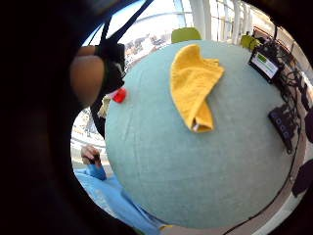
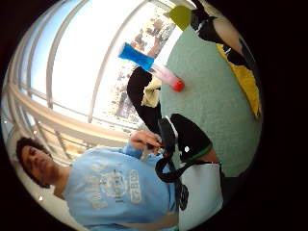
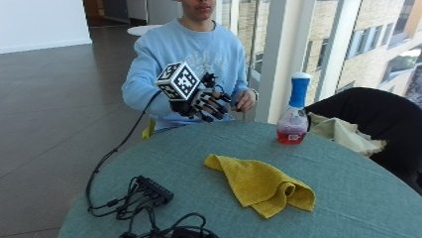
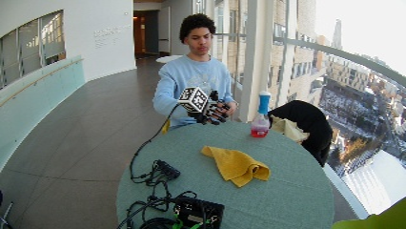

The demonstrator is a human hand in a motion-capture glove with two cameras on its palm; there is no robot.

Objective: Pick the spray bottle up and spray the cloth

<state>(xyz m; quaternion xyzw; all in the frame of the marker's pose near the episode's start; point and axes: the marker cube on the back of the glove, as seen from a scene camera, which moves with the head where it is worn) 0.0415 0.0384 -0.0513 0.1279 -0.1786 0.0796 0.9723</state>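
A clear plastic spray bottle with a tall blue trigger head [image 3: 293,116] stands upright near the far edge of the round worktop covered in grey-green woven fabric [image 3: 198,183]. Its body swells from a narrow neck into a rounded base, and red liquid fills only the lowest part; the rest of the clear wall shows empty. From the thumb side palm view the same bottle [image 2: 153,67] shows its blue head, pinkish neck and red base against the bright window.

A yellow terry cloth [image 3: 260,184] lies crumpled toward the middle of the worktop, well apart from the bottle. It is soft and nubbly, folded over itself, with one corner rolled into a small loop; in the little finger side palm view it [image 1: 194,86] drapes in a long fold with a small white tag at one end.

The black-gloved right hand [image 3: 201,103] hangs in the air over the near rim in front of the seated person, touching nothing. Its grip is released: the fingers hang loosely bent and hold nothing.

A black multi-socket block with tangled black cables [image 3: 150,191] sits on the worktop's near side. Beyond the bottle, a black chair back with a pale beige cloth draped on it [image 3: 346,134] stands beside the worktop.
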